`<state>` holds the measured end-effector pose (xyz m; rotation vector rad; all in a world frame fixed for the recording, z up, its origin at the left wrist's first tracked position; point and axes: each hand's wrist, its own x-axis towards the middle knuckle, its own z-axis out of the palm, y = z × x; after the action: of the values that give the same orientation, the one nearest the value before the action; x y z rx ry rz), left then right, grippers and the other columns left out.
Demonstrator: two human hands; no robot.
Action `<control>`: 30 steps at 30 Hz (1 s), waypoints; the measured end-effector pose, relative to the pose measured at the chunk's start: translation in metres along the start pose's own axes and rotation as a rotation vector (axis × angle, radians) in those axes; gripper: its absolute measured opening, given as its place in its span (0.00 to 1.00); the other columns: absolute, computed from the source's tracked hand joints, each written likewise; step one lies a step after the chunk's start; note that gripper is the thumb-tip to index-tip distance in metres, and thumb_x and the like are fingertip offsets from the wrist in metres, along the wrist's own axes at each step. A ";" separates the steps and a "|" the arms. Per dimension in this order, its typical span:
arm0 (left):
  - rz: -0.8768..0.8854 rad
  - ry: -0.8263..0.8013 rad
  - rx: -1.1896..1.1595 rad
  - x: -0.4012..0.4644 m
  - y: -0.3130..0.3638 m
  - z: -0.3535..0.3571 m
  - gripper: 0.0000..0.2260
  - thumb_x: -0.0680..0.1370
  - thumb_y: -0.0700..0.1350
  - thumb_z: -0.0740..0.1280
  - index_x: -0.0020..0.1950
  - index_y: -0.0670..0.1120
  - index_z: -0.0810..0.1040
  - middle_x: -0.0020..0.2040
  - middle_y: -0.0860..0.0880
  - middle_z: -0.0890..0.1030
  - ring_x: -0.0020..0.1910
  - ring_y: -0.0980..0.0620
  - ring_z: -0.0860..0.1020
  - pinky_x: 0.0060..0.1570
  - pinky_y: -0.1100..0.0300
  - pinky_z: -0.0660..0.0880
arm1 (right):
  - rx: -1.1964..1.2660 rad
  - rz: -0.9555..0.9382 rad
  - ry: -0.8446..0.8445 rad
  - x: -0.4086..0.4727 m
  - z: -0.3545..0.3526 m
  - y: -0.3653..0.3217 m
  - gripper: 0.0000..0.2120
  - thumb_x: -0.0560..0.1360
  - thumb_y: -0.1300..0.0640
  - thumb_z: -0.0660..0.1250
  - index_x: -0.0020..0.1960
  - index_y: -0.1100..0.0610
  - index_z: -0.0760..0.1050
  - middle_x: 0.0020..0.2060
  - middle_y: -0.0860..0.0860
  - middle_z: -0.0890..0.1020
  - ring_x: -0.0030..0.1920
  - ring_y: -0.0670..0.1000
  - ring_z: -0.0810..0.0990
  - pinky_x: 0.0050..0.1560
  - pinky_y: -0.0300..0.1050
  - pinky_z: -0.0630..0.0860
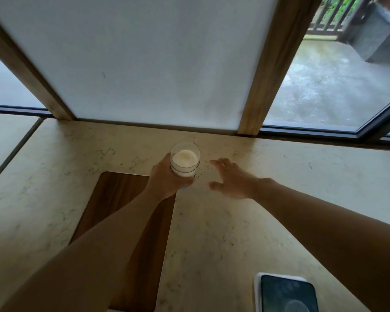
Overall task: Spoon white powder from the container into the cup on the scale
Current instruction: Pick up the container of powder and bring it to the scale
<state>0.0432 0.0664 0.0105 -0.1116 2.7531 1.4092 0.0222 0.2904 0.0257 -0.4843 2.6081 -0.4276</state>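
Observation:
A clear container (185, 161) holding white powder stands near the far edge of the marble counter, its top uncovered. My left hand (167, 179) is wrapped around its near left side. My right hand (230, 179) hovers just right of it, fingers spread, holding nothing and not touching it. A scale (286, 293) with a dark glass top and white rim lies at the near right corner of the view, partly cut off. No cup or spoon shows in this frame.
A dark wooden board (113, 199) lies on the counter (279, 176) under my left forearm. A frosted window panel (144, 64) with wooden frames rises right behind the container. A seam in the counter runs at the far left.

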 end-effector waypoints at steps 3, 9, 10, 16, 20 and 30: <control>0.000 -0.014 0.038 -0.025 0.017 0.002 0.38 0.60 0.54 0.82 0.67 0.52 0.72 0.57 0.56 0.80 0.56 0.54 0.78 0.57 0.57 0.75 | 0.040 0.014 0.021 -0.025 0.002 0.001 0.40 0.75 0.38 0.64 0.78 0.47 0.47 0.79 0.53 0.54 0.76 0.59 0.57 0.71 0.60 0.62; 0.023 -0.092 0.098 -0.078 0.046 0.011 0.37 0.61 0.52 0.82 0.67 0.52 0.72 0.58 0.54 0.81 0.57 0.53 0.79 0.59 0.55 0.76 | 0.065 0.065 0.054 -0.083 0.009 0.006 0.41 0.73 0.35 0.64 0.78 0.48 0.49 0.78 0.55 0.55 0.75 0.60 0.59 0.70 0.60 0.64; 0.021 -0.095 0.103 -0.090 0.051 0.014 0.37 0.61 0.53 0.81 0.67 0.52 0.72 0.57 0.55 0.81 0.57 0.53 0.79 0.59 0.55 0.76 | 0.074 0.074 0.062 -0.095 0.011 0.007 0.41 0.73 0.35 0.64 0.78 0.48 0.49 0.78 0.55 0.55 0.75 0.60 0.59 0.70 0.60 0.63; 0.024 -0.128 0.100 -0.145 0.065 0.037 0.35 0.61 0.53 0.81 0.66 0.51 0.74 0.57 0.53 0.82 0.56 0.51 0.80 0.59 0.51 0.77 | 0.102 0.122 0.098 -0.157 0.029 0.021 0.40 0.74 0.36 0.64 0.78 0.48 0.50 0.79 0.54 0.55 0.76 0.60 0.58 0.71 0.59 0.62; 0.005 -0.167 0.089 -0.180 0.069 0.057 0.37 0.60 0.55 0.81 0.66 0.52 0.74 0.58 0.53 0.82 0.57 0.51 0.80 0.59 0.49 0.77 | 0.128 0.161 0.122 -0.200 0.044 0.033 0.40 0.75 0.37 0.64 0.78 0.49 0.50 0.78 0.55 0.56 0.75 0.60 0.59 0.72 0.60 0.62; 0.015 -0.285 0.141 -0.245 0.068 0.093 0.40 0.59 0.56 0.80 0.69 0.52 0.73 0.60 0.51 0.82 0.57 0.48 0.80 0.57 0.50 0.77 | 0.226 0.301 0.098 -0.291 0.093 0.080 0.39 0.76 0.39 0.64 0.79 0.52 0.52 0.77 0.58 0.59 0.74 0.61 0.61 0.72 0.58 0.62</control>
<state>0.2825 0.1919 0.0295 0.1069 2.6085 1.1275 0.2891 0.4585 0.0253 0.0051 2.6236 -0.6461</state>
